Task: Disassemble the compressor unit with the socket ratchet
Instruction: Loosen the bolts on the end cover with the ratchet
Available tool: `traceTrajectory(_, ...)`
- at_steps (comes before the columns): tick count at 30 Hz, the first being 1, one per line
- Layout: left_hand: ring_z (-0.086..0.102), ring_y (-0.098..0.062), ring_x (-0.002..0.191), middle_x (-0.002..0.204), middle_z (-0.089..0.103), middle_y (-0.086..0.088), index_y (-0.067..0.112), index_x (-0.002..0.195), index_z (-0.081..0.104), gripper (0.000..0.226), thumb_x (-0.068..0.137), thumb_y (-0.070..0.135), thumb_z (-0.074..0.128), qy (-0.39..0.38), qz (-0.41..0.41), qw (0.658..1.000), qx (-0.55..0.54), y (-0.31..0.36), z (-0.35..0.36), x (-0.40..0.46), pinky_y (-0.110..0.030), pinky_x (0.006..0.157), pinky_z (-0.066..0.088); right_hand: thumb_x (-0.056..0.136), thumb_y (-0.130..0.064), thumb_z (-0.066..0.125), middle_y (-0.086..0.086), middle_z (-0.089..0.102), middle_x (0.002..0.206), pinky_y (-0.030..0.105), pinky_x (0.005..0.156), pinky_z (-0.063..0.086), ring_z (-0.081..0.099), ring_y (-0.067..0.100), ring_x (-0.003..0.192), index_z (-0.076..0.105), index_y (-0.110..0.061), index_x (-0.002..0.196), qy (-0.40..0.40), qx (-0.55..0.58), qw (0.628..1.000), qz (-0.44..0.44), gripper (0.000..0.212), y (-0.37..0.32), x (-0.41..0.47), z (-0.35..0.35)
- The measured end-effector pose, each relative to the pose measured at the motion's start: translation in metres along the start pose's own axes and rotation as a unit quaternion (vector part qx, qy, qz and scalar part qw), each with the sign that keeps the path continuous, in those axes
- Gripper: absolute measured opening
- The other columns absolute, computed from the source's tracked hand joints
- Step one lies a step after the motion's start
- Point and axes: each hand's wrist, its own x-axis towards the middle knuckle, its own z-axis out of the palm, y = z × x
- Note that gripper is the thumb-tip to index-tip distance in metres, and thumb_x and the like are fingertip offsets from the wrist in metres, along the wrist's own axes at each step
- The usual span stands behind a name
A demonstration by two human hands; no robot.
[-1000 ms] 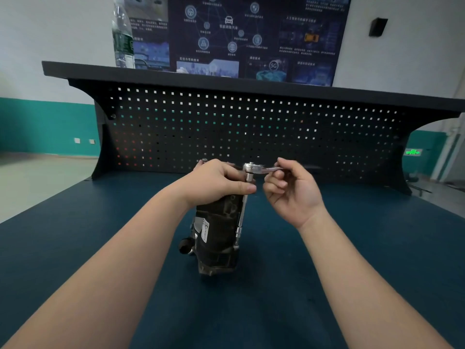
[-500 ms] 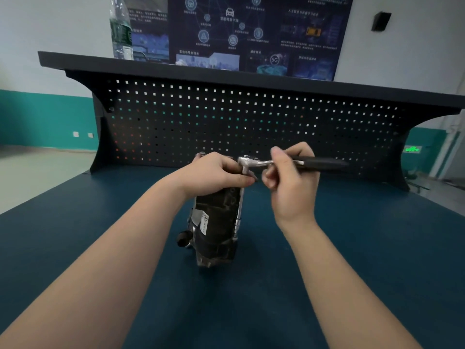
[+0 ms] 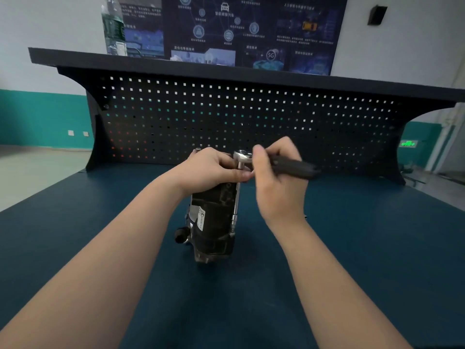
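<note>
Black pegboard (image 3: 251, 117) behind compressor unit (image 3: 214, 217), bottle (image 3: 113, 26) above

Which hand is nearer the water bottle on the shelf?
Left. The left hand grips the compressor top, below and right of the water bottle; the right hand, holding the ratchet, sits farther right.

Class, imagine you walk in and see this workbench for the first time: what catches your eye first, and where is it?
Two bare hands meet at the centre of the blue bench top. The left hand grips the top of a dark compressor standing upright, and the right hand holds a ratchet whose long extension bar runs down the compressor's side. Behind them stands a black pegboard.
</note>
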Motion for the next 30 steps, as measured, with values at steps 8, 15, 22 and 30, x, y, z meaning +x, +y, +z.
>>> traceTrajectory(8, 0.063, 0.005, 0.105, 0.113, 0.069, 0.026, 0.034, 0.084, 0.080, 0.006, 0.078, 0.032, 0.078, -0.011, 0.010, 0.999, -0.049, -0.007, -0.004, 0.000, -0.026, 0.098, 0.043, 0.094, -0.011, 0.047, -0.002, 0.040, 0.045, 0.017, 0.036, 0.024, 0.030, 0.007, 0.035, 0.048, -0.009, 0.065, 0.051, 0.458, 0.754, 0.467, 0.029, 0.023, 0.026, -0.005)
traceTrajectory(15, 0.063, 0.006, 0.101, 0.103, 0.070, 0.026, 0.038, 0.079, 0.079, 0.016, 0.066, 0.048, 0.075, -0.013, 0.035, 0.998, -0.056, -0.007, -0.004, -0.001, -0.028, 0.101, 0.044, 0.092, -0.024, 0.058, -0.011, 0.056, 0.060, 0.019, 0.053, 0.042, 0.054, 0.006, 0.055, 0.047, -0.024, 0.072, 0.049, -0.007, 0.997, 0.058, 0.023, -0.010, -0.019, 0.010)
traceTrajectory(22, 0.064, -0.004, 0.109, 0.116, 0.069, 0.022, 0.027, 0.095, 0.080, 0.035, 0.066, 0.045, 0.075, -0.022, 0.017, 0.997, -0.069, -0.011, -0.011, 0.000, -0.027, 0.100, 0.045, 0.093, -0.008, 0.049, 0.000, 0.043, 0.046, 0.019, 0.035, 0.027, 0.033, 0.008, 0.034, 0.048, -0.008, 0.071, 0.080, 0.404, 0.789, 0.455, 0.022, 0.008, 0.021, -0.002)
traceTrajectory(30, 0.062, 0.002, 0.109, 0.113, 0.069, 0.026, 0.023, 0.097, 0.080, 0.022, 0.078, 0.034, 0.078, 0.020, 0.017, 0.999, -0.048, -0.016, -0.005, 0.005, -0.031, 0.107, 0.042, 0.095, -0.016, 0.056, -0.002, 0.049, 0.049, 0.020, 0.039, 0.032, 0.041, 0.009, 0.039, 0.054, -0.018, 0.072, 0.072, 0.322, 0.872, 0.363, 0.023, 0.011, 0.014, 0.000)
